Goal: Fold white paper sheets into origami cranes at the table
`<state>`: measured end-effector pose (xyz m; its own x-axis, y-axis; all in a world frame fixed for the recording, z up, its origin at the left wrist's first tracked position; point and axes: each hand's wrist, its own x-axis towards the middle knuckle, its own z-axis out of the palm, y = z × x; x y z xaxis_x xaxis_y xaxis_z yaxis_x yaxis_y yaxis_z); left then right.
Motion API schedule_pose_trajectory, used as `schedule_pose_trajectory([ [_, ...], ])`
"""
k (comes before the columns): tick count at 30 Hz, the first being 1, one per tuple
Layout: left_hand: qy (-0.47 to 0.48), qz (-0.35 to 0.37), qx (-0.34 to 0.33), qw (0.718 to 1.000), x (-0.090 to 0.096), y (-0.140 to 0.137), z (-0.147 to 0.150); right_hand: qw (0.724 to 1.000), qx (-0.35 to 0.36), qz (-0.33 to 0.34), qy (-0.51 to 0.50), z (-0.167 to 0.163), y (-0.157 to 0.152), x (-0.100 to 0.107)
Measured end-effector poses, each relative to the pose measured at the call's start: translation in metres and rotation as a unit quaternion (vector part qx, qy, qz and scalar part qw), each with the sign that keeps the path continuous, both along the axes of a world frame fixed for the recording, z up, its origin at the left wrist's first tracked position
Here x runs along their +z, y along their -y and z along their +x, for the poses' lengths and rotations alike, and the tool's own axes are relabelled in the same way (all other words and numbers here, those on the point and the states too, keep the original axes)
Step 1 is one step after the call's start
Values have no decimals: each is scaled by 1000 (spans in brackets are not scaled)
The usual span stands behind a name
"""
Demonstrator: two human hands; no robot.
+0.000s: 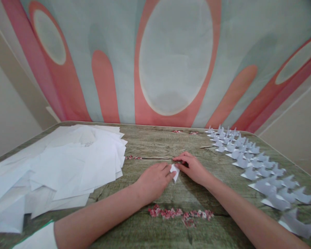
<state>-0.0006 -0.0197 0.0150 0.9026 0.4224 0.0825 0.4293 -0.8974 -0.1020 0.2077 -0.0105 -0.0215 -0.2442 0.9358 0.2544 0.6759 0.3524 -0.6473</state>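
A small folded piece of white paper [175, 172] lies on the wood-patterned table [155, 141] between my two hands. My left hand [154, 180] lies flat with its fingertips on the paper's left edge. My right hand [192, 167] presses on its right side, fingers curled over it. Most of the paper is hidden under the fingers.
A loose heap of white paper sheets [67, 162] covers the table's left side. Rows of several folded white paper figures [259, 169] run along the right side to the far edge. A pink flower print [180, 213] marks the tabletop near me. A patterned cloth [171, 58] hangs behind.
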Motion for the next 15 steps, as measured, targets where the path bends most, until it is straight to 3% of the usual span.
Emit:
schedule_pose_trajectory([
  [15,40,-54,-8,998,0,-1,-7,1000,2,7,-3,1,-1,-3],
])
